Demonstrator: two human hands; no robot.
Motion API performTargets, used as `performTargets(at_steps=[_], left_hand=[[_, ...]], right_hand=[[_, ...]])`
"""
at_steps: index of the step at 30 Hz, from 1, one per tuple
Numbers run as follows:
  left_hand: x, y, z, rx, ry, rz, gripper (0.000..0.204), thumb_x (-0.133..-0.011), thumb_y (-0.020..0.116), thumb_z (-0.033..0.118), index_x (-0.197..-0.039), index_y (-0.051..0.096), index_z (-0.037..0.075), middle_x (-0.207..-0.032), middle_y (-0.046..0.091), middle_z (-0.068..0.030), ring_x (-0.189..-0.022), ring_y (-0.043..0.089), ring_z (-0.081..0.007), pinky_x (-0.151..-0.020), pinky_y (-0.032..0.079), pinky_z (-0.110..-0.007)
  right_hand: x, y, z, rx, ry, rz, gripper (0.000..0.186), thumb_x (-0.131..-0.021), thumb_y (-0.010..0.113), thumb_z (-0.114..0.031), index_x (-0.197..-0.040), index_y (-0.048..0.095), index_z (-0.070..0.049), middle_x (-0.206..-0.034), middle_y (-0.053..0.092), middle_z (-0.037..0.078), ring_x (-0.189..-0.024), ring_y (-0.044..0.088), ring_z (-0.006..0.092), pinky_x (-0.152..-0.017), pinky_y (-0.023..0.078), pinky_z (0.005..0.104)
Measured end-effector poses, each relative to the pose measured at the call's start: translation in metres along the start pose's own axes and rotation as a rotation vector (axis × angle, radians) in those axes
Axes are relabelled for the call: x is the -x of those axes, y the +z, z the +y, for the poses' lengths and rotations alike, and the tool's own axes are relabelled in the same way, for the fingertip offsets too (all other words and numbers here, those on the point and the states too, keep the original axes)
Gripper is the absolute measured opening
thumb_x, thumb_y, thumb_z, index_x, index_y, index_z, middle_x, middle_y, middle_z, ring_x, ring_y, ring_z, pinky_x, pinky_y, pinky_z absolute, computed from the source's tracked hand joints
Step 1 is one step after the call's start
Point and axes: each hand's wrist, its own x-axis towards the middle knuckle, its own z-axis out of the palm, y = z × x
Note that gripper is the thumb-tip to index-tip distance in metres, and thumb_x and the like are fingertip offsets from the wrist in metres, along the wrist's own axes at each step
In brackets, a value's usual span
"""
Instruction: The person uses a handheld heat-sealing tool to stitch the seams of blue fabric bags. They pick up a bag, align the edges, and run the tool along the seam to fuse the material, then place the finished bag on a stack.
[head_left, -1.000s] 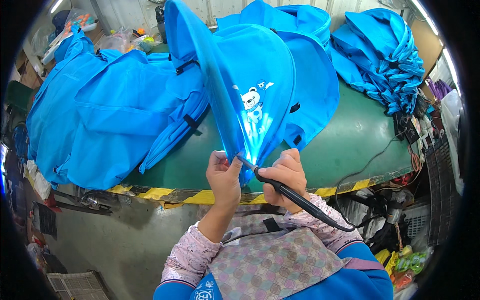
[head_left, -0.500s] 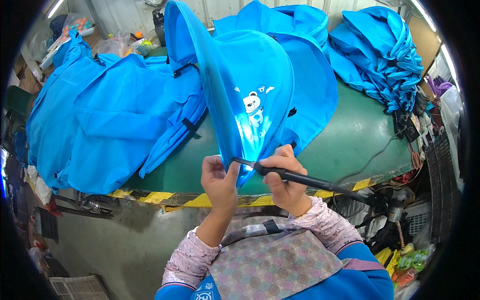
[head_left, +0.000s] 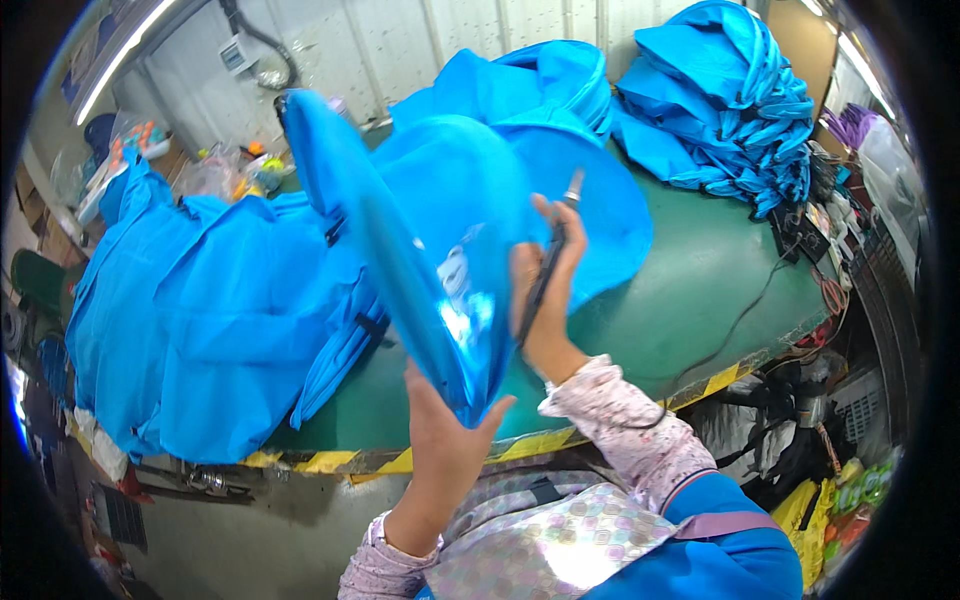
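Note:
A blue fabric hood [head_left: 450,180] with a white cartoon bear print stands upright and blurred in the middle, its narrow bottom glinting. My left hand [head_left: 445,455] grips that bottom point from below, thumb at its right side, other fingers mostly hidden. My right hand [head_left: 548,300] is raised at the hood's right side, wrapped round a black pen-like tool [head_left: 574,190] with its metal tip pointing up and a cord trailing from it. Whether the right fingers also touch the fabric is unclear.
Blue fabric pieces [head_left: 180,320] cover the left of the green table [head_left: 700,270]; more blue hoods [head_left: 500,80] lie behind, with a crumpled blue pile [head_left: 720,100] back right. Cables and small items [head_left: 800,240] crowd the right edge. Striped yellow tape [head_left: 725,375] marks the front edge.
My right hand has risen from the hood's bottom, turning the tool tip upward, away from the fabric. My left hand and the hood's bottom have moved lower; the whole view has shifted.

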Motion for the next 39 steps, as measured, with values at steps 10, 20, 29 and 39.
performTargets(at_steps=[10, 20, 29, 39], left_hand=[[-0.155, -0.004, -0.018, -0.066, 0.449, 0.04, 0.06, -0.09, 0.069, 0.016, -0.134, 0.04, -0.01, -0.11, 0.063, -0.0268, -0.089, 0.065, -0.0384, -0.081, 0.05, -0.045], [-0.403, 0.133, -0.076, -0.021, 0.518, -0.265, 0.073, -0.085, 0.074, 0.025, -0.143, 0.037, -0.001, -0.128, 0.06, -0.0231, -0.116, 0.061, -0.0307, -0.097, 0.047, -0.04], [-0.217, 0.146, -0.069, -0.083, 0.495, -0.266, 0.056, -0.08, 0.075, 0.015, -0.13, 0.049, 0.005, -0.117, 0.056, -0.0194, -0.108, 0.055, -0.0401, -0.089, 0.046, -0.046], [-0.06, -0.043, -0.234, -0.741, -0.021, -0.239, 0.041, -0.082, 0.076, 0.035, -0.093, 0.053, 0.004, -0.087, 0.062, -0.0186, -0.078, 0.062, -0.0387, -0.061, 0.048, -0.047]], right_hand=[[-0.058, -0.035, 0.002, -0.343, -0.478, -0.05, 0.061, -0.098, 0.061, -0.031, -0.142, 0.028, -0.006, -0.14, 0.041, 0.035, -0.102, 0.068, 0.0356, -0.082, 0.059, 0.0412], [-0.018, -0.113, 0.05, -0.017, -0.004, 0.05, 0.048, -0.101, 0.05, -0.022, -0.139, 0.027, -0.005, -0.129, 0.051, 0.027, -0.079, 0.067, 0.0187, -0.073, 0.057, 0.0321], [-0.006, -0.117, 0.051, 0.021, 0.074, -0.03, 0.045, -0.103, 0.051, -0.03, -0.135, 0.035, -0.003, -0.126, 0.054, 0.022, -0.073, 0.065, 0.0165, -0.069, 0.052, 0.0287], [0.015, -0.074, 0.013, -0.17, 0.097, -0.213, 0.042, -0.1, 0.056, -0.016, -0.133, 0.037, -0.001, -0.125, 0.055, 0.021, -0.072, 0.064, 0.0163, -0.066, 0.053, 0.0284]])
